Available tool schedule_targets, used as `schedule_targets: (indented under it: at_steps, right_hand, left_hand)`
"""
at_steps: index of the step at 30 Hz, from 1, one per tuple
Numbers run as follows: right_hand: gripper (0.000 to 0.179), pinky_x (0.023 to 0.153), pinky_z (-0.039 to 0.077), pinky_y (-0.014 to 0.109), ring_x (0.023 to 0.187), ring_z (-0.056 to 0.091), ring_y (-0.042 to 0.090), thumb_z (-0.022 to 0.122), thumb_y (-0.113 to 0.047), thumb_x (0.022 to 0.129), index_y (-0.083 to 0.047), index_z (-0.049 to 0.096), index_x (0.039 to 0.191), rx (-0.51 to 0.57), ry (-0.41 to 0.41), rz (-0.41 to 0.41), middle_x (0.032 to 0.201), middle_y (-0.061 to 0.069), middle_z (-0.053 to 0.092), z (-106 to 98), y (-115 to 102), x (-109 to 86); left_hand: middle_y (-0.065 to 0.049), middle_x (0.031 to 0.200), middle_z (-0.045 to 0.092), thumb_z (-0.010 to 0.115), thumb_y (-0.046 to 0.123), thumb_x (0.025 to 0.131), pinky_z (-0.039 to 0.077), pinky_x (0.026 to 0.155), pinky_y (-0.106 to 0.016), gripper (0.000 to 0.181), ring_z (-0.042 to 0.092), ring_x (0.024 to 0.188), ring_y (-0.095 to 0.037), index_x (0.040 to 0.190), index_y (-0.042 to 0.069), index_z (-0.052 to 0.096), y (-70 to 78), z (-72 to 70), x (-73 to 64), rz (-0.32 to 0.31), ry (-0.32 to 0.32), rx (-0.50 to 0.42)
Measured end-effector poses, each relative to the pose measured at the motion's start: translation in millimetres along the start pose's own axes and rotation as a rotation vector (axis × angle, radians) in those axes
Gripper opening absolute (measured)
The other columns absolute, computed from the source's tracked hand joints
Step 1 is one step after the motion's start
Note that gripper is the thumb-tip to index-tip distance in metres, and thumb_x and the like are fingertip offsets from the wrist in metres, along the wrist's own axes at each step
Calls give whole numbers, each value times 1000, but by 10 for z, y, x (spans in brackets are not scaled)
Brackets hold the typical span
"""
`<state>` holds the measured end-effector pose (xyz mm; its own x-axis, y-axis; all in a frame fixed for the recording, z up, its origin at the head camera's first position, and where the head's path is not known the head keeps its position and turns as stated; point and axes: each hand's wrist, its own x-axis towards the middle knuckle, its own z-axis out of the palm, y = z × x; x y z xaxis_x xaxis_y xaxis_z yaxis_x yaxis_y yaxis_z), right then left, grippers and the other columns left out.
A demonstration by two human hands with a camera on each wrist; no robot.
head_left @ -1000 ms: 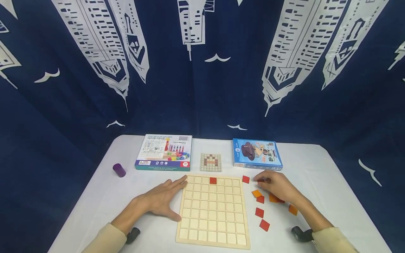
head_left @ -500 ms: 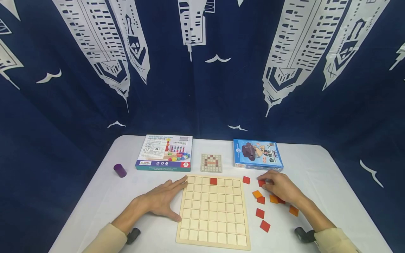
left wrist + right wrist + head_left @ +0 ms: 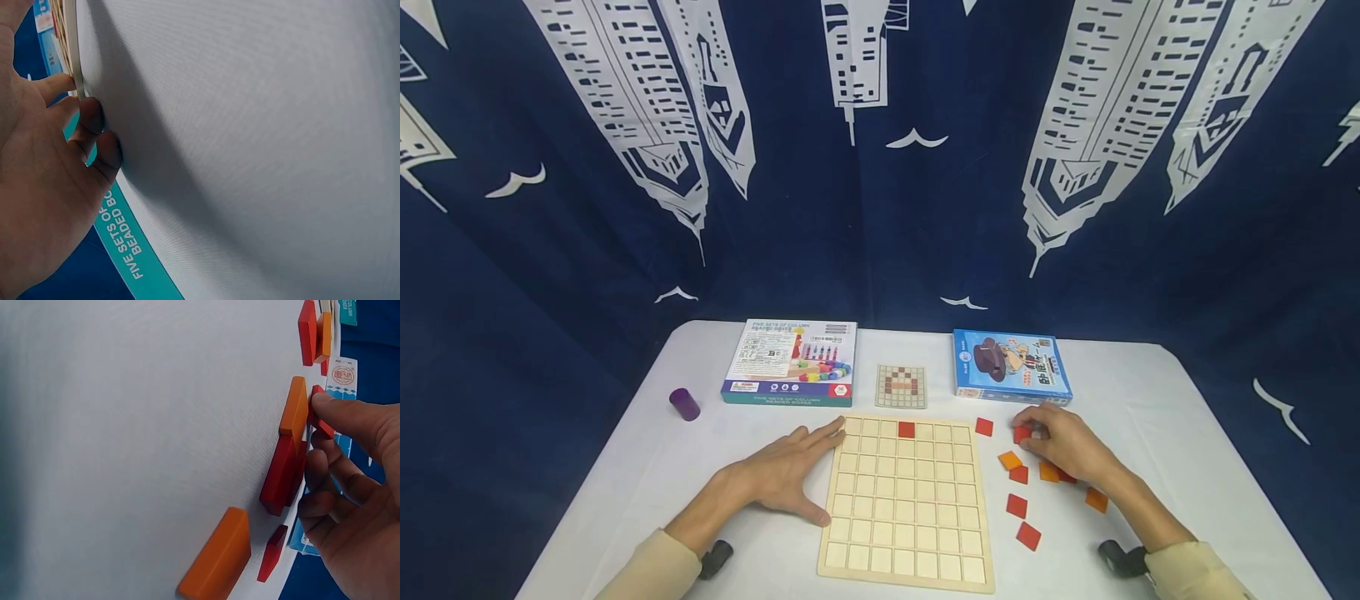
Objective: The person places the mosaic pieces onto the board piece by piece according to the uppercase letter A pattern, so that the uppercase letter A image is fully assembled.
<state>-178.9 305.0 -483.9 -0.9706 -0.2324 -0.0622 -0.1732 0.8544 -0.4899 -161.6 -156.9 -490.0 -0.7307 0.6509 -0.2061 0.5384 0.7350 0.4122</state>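
Head view: pale gridded board (image 3: pixel 893 505) flat on white bench (image 3: pixel 617 533), one red tile (image 3: pixel 907 430) seated mid-way along its far row. Left hand (image 3: pixel 781 475) at the board's left side, fingers and thumb spread, touching the edge, holding nothing. Right hand (image 3: pixel 1066 443) beyond the board's right side, near the blue box (image 3: pixel 1012 367); its grip is narrowed to a pinch on a red square (image 3: pixel 1022 434), with loose tiles (image 3: pixel 1017 505) scattered close by. Left wrist view: fingers meet the board's side, nothing clasped. Right wrist view: thumb at one end of the red square, a finger near the other; can't make out whether it is off the bench, the hand hides part. Piece looks stiff, light and hard to break, perhaps slick on its flat faces. Best taken, I judge, by opposite edges between thumb and forefinger, underside left free.
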Motion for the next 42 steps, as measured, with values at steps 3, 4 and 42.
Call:
schedule_targets:
  at_steps: [3,4,42]
  right_hand:
    - [30,68,49,21,85,51,17,79,-11,86,-16,73,115,5,1,-10,96,-1,62,4,3,-3]
    - [29,69,49,20,86,52,17,79,-11,86,-16,73,115,7,4,-10,98,-1,63,6,5,-2]
    - [20,73,52,24,85,60,18,71,-19,94,-15,74,113,281,-48,56,102,0,70,29,-273,58]
  left_hand:
    - [5,170,8,80,72,65,33,112,-59,121,30,144,-42,160,18,27,-4,3,1,1,0,0]
    - [5,170,8,80,72,65,33,112,-59,121,30,144,-42,160,18,28,-4,2,1,1,0,-1]
    - [6,170,9,80,73,64,41,106,-50,121,41,128,-24,160,19,29,14,-4,11,-10,-4,-5]
